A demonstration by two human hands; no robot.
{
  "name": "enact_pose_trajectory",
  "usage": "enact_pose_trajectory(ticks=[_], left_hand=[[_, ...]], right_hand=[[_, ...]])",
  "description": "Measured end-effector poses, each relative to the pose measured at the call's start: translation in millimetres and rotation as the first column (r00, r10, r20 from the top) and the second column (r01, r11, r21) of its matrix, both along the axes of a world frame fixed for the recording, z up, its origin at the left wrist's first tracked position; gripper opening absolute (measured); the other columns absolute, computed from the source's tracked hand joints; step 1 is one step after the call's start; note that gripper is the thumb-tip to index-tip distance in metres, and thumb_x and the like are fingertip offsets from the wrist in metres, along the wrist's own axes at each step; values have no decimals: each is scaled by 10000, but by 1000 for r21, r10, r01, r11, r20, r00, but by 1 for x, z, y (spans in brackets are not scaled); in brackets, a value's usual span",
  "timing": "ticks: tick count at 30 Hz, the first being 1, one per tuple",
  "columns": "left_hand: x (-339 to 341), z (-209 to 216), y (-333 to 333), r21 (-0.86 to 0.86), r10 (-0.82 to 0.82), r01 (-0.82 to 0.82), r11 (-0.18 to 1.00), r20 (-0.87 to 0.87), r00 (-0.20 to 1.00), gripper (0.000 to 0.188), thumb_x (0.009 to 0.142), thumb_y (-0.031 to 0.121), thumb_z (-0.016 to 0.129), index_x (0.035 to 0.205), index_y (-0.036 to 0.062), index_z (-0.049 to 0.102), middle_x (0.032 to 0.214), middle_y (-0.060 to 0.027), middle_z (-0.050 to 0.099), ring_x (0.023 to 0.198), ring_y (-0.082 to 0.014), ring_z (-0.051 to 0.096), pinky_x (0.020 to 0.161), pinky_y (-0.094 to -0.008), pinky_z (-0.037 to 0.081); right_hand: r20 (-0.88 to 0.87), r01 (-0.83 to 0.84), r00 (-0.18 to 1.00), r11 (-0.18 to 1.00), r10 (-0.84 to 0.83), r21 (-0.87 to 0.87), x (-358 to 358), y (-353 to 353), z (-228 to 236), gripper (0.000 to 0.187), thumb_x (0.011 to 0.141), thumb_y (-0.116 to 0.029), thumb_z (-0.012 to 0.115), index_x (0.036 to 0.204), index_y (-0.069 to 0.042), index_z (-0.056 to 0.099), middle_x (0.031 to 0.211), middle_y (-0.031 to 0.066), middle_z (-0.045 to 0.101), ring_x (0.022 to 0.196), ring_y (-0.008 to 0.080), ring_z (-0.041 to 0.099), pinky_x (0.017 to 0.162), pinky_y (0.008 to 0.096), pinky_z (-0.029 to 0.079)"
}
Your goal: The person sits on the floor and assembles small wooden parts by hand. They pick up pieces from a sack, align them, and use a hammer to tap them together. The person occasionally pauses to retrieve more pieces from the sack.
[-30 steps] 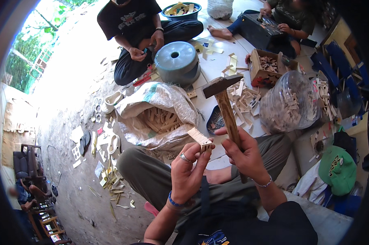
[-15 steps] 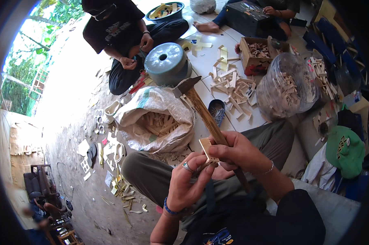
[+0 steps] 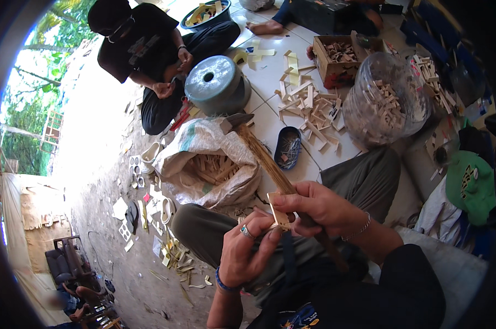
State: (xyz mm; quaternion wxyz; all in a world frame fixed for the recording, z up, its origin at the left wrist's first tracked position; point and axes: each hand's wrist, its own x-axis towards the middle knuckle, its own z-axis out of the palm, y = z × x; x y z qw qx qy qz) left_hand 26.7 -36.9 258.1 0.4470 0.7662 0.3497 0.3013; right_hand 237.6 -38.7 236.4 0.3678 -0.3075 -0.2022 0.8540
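Observation:
My left hand (image 3: 242, 249), with a ring and a blue bracelet, is closed, pinching the lower end of a small pale wooden piece (image 3: 279, 213) in front of my lap. My right hand (image 3: 322, 204) is wrapped round the wooden handle of a hammer (image 3: 265, 159), and its thumb presses the upper part of the same piece. The hammer's dark metal head points up and away, over the edge of a white woven sack (image 3: 176, 178) full of small wood pieces. Past the handle lies a dark blue oval tray (image 3: 289, 133) of nails.
Loose wooden pieces (image 3: 308, 107) lie heaped on the white tiles. Beyond are a wooden box (image 3: 336, 68) and a clear plastic container (image 3: 363, 118) of wood pieces. A co-worker (image 3: 141, 49) sits by a grey round stool (image 3: 209, 79). A green cap (image 3: 470, 181) lies at right.
The view has shifted a little, and the nail tray shows more fully beside the hammer handle. Both hands keep their hold, with the wooden piece tilted slightly differently.

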Motion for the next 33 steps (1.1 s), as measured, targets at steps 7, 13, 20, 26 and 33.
enact_pose_trajectory(ticks=[7,13,20,26,33], left_hand=[[0,-3,-2,-226,2,12,974,60,998,112,1015,58,624,1085,-5,684,894,-117,688,767,-231,662,733,-331,521],[2,-8,-2,-273,22,-6,962,57,998,107,1021,52,606,1074,-6,679,875,-100,672,760,-199,642,723,-314,505],[6,-10,-1,-208,50,-44,977,24,998,94,1024,50,608,1068,-5,670,874,-95,675,752,-205,643,721,-302,502],[6,-12,-4,-267,55,-42,963,44,997,143,1056,115,586,1070,-1,668,871,-71,680,746,-149,618,695,-278,480],[4,-20,-6,-308,21,0,952,65,998,223,1103,192,546,1078,0,657,919,-11,675,777,-63,560,687,-229,439]], right_hand=[[-12,67,998,998,-67,-17,-1,-5,1,304,1046,-368,675,960,-77,655,752,-30,557,464,20,426,383,198,279],[-46,91,995,995,-93,-43,2,-4,-1,283,1048,-347,676,987,-72,650,794,-27,572,490,17,442,385,192,296],[-69,161,984,986,-164,-43,0,-3,-3,267,1054,-320,668,1024,-55,655,805,-29,580,533,7,471,389,187,318],[-89,176,980,983,-180,-46,-1,-5,-5,261,1059,-317,661,1040,-56,664,799,-30,585,530,1,465,392,185,319],[-102,155,981,984,-165,-93,0,-7,-8,251,1059,-324,661,1032,-74,675,770,-37,571,518,2,457,394,186,314]])
